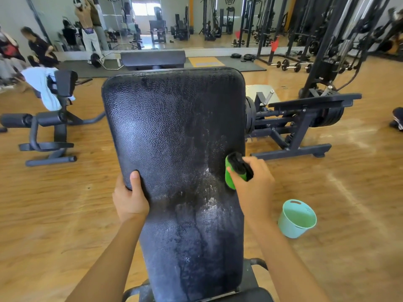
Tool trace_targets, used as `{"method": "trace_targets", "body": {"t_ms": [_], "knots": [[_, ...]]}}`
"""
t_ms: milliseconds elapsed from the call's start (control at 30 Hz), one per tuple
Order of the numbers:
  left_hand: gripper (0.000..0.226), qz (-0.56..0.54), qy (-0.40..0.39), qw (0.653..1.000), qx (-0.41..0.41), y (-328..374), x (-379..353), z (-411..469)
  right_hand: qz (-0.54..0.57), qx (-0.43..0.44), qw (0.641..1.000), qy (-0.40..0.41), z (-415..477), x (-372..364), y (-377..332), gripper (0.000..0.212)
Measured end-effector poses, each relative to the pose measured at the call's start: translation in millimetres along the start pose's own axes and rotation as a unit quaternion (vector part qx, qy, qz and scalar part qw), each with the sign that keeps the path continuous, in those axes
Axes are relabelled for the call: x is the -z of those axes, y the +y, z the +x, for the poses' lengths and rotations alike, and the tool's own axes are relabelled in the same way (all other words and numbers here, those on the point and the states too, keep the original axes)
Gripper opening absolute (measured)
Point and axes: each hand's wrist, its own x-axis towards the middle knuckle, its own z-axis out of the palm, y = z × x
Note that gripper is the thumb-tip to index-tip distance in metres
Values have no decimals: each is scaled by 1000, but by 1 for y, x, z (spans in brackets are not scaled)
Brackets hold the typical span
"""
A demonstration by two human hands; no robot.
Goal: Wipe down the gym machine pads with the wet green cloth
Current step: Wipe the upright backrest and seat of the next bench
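A large black textured bench pad (174,131) fills the middle of the head view, streaked with wet, soapy patches on its right and lower parts. My left hand (130,197) grips the pad's left edge, thumb on the top face. My right hand (253,182) holds a bunched green cloth (229,177) with a dark part against the pad's right edge, about halfway down.
A light teal bucket (296,219) stands on the wooden floor to the right of the bench. A black weight machine (301,120) sits behind on the right and a leg machine (48,127) on the left. People stand near the mirror at far left.
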Motion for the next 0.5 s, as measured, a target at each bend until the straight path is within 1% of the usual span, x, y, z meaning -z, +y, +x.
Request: {"method": "trace_targets", "body": {"t_ms": [100,267,367,433,500], "knots": [[77,0,-2,1000,1,2,1,-1,15,24,999,28,32,0,-20,21],[76,-9,-4,1000,-1,3,2,-2,-5,65,998,27,65,-9,-52,32],[74,-12,-5,1000,3,5,3,-2,-22,78,996,41,63,-17,-59,33],[76,-16,-2,1000,6,9,4,-4,-50,106,992,45,53,-23,-56,32],[76,-11,4,1000,0,10,4,-5,-59,134,989,31,33,-30,-49,33]]}}
